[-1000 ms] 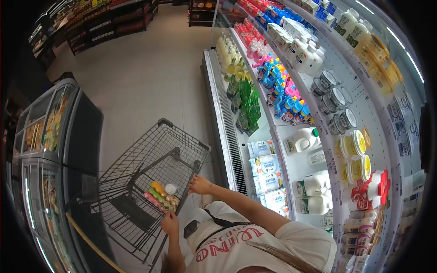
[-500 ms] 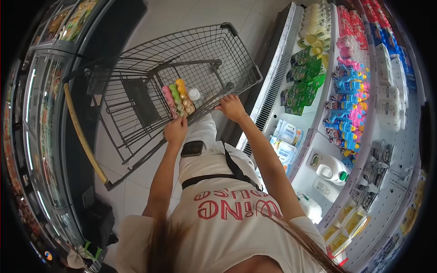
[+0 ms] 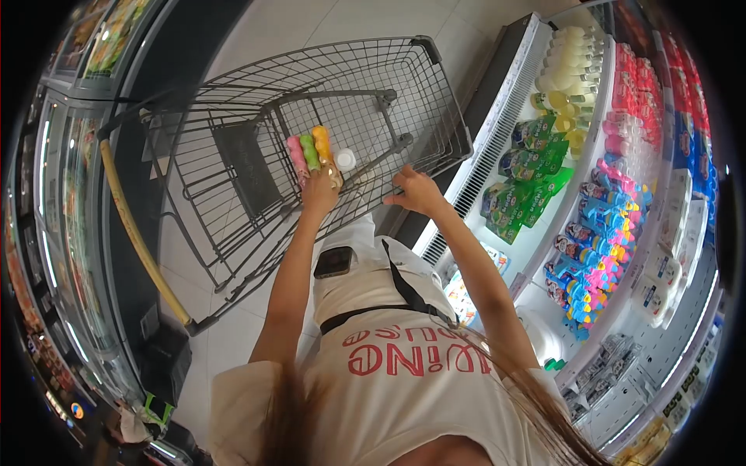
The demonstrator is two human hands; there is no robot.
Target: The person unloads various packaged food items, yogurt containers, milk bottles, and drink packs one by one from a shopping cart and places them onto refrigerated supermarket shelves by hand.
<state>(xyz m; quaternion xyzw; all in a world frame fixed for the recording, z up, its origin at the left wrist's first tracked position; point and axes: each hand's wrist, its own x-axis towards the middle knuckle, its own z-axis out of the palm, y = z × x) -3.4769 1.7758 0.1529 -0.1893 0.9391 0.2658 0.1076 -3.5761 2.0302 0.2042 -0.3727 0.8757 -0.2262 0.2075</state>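
Observation:
My left hand (image 3: 320, 193) reaches over the near rim of a grey wire shopping cart (image 3: 233, 101). It lies over the near ends of a row of small pink (image 3: 297, 155), green (image 3: 309, 152) and orange (image 3: 320, 141) tube-shaped packs; its fingertips are partly hidden, so I cannot tell whether they grip. Beside the packs stands a container with a round white lid (image 3: 345, 160). My right hand (image 3: 420, 192) hovers by the cart's near rim, fingers bent, thumb apart, with nothing visible in it.
A chilled shelf (image 3: 497, 101) runs along the right, with green pouches (image 3: 528, 186), pale bottles (image 3: 571, 62) and blue and pink bottles (image 3: 594, 233). Glass-fronted cases (image 3: 78, 179) line the left. The cart's yellow handle (image 3: 144, 241) is at left. A phone (image 3: 334, 262) sits at my hip.
My left hand has moved forward from the cart's rim onto the coloured packs. My right hand's thumb and fingers have spread apart near the rim. The view has shifted slightly.

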